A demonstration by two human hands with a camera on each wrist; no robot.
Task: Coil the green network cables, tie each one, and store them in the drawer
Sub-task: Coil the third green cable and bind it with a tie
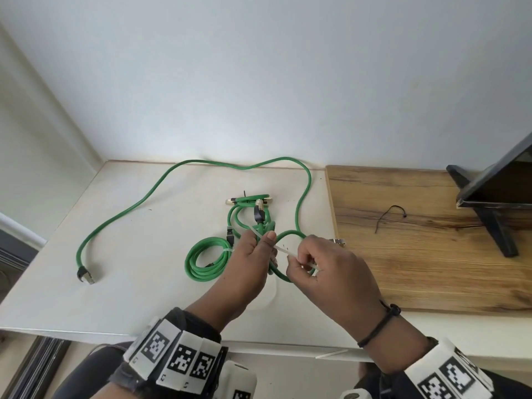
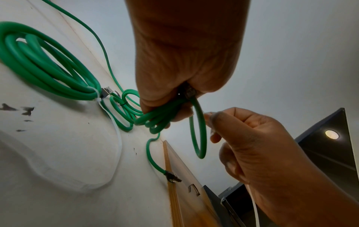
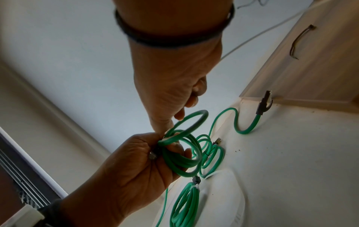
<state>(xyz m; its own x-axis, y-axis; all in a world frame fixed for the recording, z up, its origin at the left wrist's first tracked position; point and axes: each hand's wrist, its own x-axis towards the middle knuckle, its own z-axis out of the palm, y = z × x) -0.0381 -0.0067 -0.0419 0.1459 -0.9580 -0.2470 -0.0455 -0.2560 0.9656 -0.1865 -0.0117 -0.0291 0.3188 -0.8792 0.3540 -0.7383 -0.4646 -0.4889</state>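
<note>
No brand or readable writing shows anywhere; the only markings are black-and-white square codes on the wrist bands. Taking the wooden board as the landmark, the white tabletop stretches away to its left, with bare surface at its far left and along its near edge. Four green cables can be counted. Farthest left of the board lies a loose cable, its run looping back along the wall and down just beside the board's left edge. Nearer the board rests a tied coil bound with a white tie, and behind it a smaller bundle with a dark tie. The left hand grips the held coil above the tabletop, fingers curled round its loops and one plug. Just left of the board's edge, the right hand pinches a white zip tie running to that coil. One black tie lies on the board, left of a dark stand.
</note>
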